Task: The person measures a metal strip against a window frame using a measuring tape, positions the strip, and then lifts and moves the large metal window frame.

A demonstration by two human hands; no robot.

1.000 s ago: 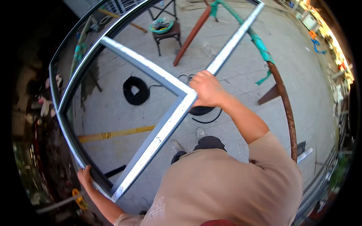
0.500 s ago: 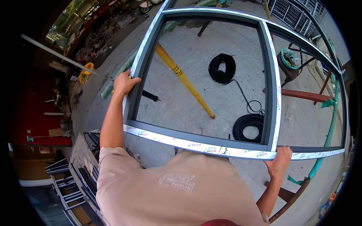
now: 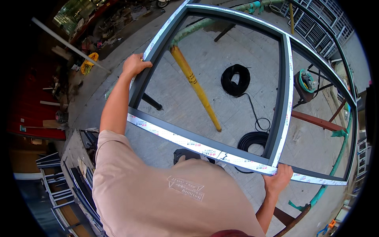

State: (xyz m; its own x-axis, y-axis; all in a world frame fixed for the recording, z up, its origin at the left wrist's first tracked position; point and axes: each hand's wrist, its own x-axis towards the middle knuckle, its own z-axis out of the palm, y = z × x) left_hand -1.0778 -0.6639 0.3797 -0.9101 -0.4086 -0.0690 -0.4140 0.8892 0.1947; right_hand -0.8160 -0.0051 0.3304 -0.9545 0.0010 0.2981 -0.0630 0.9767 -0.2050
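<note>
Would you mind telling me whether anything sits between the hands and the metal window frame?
Nothing visible does: the left hand grips the metal window frame on its side rail, and the right hand grips its near rail.

Hidden and cut-off parts of the frame and its surroundings

The grey window frame (image 3: 205,146) runs out past the top edge; its right end fades into the dark rim; the right hand (image 3: 278,179) wraps the lower rail, fingers hidden behind it; the shirt covers the feet; clutter at left too small to tell.
</note>
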